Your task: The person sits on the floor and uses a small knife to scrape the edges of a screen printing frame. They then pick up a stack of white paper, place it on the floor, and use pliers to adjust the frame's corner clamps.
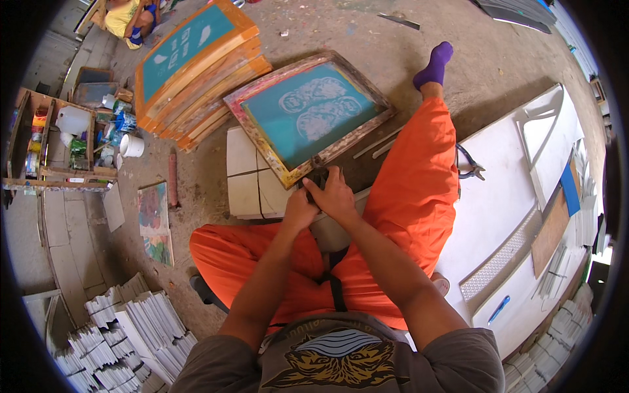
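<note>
A wooden-framed printing screen (267, 152) with teal mesh and a pale rounded design tilts in front of me, its near corner toward my hands. At that corner my left hand (301, 211) is closed, with its fingers curled. My right hand (335, 195) is closed just beside it, a little farther off. Both hands are around a small dark object (318, 175) that touches or adjoins the frame's near edge. Fingers cover most of it, so its kind is not clear. A white box or stack (244, 177) with a dark cord lies under the screen's left side.
Several orange-edged teal screens (196, 98) are stacked to the far left. A wooden shelf (49, 173) with bottles stands at left. Pliers (470, 164) and a blue cutter (499, 310) lie on white sheets (488, 196) at right. Another person (128, 19) sits far left.
</note>
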`<state>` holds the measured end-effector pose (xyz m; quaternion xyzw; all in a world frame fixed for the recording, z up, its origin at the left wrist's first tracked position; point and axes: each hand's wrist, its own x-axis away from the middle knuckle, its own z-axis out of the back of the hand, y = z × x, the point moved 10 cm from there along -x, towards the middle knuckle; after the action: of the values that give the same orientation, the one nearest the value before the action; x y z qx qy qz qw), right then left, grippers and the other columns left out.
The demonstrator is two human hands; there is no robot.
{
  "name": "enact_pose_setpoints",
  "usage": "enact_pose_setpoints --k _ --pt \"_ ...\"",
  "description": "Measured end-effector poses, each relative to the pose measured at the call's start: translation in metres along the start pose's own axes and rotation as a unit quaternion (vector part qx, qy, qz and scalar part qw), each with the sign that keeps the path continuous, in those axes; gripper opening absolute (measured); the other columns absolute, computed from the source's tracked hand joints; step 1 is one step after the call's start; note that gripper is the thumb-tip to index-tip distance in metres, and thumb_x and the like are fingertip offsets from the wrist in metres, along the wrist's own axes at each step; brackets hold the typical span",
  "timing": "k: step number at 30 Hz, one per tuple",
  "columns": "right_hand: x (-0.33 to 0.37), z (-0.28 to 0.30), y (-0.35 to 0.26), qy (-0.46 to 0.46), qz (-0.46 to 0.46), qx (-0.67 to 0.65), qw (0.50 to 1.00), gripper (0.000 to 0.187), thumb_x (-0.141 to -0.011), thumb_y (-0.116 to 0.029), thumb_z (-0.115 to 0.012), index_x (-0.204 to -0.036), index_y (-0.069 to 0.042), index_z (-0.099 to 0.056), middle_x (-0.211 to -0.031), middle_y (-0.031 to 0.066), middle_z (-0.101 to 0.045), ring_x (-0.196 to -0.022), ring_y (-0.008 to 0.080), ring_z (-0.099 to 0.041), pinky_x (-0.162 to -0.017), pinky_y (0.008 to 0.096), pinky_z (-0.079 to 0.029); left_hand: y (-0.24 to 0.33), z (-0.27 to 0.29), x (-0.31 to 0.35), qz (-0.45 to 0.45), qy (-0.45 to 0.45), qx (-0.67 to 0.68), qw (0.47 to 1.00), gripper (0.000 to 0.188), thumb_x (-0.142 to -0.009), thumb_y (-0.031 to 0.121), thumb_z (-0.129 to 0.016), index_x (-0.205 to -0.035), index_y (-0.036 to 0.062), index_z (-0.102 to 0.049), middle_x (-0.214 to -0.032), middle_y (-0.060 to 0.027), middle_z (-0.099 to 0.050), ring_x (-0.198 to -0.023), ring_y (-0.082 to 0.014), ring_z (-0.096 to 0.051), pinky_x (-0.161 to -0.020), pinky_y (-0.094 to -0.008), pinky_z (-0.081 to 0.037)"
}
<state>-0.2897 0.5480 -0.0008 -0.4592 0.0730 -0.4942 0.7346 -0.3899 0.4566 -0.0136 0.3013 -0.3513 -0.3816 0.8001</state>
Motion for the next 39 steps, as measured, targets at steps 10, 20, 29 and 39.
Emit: enact_pose_setpoints --k 10,20,29,39 --pt "-0.002 0.001 -0.001 0.049 0.044 0.080 0.995 0.055 -0.094 -0.034 -0.069 -0.128 0.000 -0.041 -0.120 0.0292 -0.055 -0.103 0.0535 -0.067 -0.086 0.0558 -0.059 0.091 0.065 0.005 -0.229 0.192 -0.282 0.912 0.042 -0.078 0.018 -0.082 -0.118 0.0112 -0.074 -0.113 -0.0092 -0.071 -0.113 -0.0329 -0.060 -0.104 -0.0485 -0.044" --pt "-0.011 -0.004 0.007 -0.022 0.004 0.148 0.989 0.047 -0.085 -0.015 -0.073 -0.120 -0.002 -0.045 -0.108 0.0281 -0.066 -0.101 0.0527 -0.070 -0.082 0.0578 -0.060 0.053 0.044 -0.035 -0.237 0.174 -0.303 0.907 0.041 -0.074 0.020 -0.087 -0.114 0.0135 -0.078 -0.103 -0.0072 -0.064 -0.110 -0.0304 -0.058 -0.107 -0.0471 -0.037" --pt "-0.025 -0.009 0.026 -0.070 -0.020 0.042 0.996 0.044 -0.077 -0.009 -0.069 -0.116 -0.002 -0.050 -0.104 0.0343 -0.069 -0.106 0.0549 -0.067 -0.092 0.0597 -0.055 0.047 0.044 -0.037 -0.246 0.187 -0.269 0.912 0.041 -0.071 0.020 -0.089 -0.110 0.0146 -0.079 -0.101 -0.0071 -0.061 -0.106 -0.0303 -0.058 -0.103 -0.0472 -0.038" --pt "-0.029 0.005 0.035 -0.067 -0.083 -0.416 0.903 0.047 -0.079 -0.008 -0.076 -0.121 0.002 -0.060 -0.099 0.0123 -0.070 -0.091 0.0227 -0.066 -0.080 0.0360 -0.054 0.048 0.043 -0.040 -0.232 0.175 -0.276 0.916 0.036 -0.074 0.023 -0.089 -0.107 0.0110 -0.080 -0.102 -0.0081 -0.063 -0.110 -0.0304 -0.059 -0.106 -0.0454 -0.038"
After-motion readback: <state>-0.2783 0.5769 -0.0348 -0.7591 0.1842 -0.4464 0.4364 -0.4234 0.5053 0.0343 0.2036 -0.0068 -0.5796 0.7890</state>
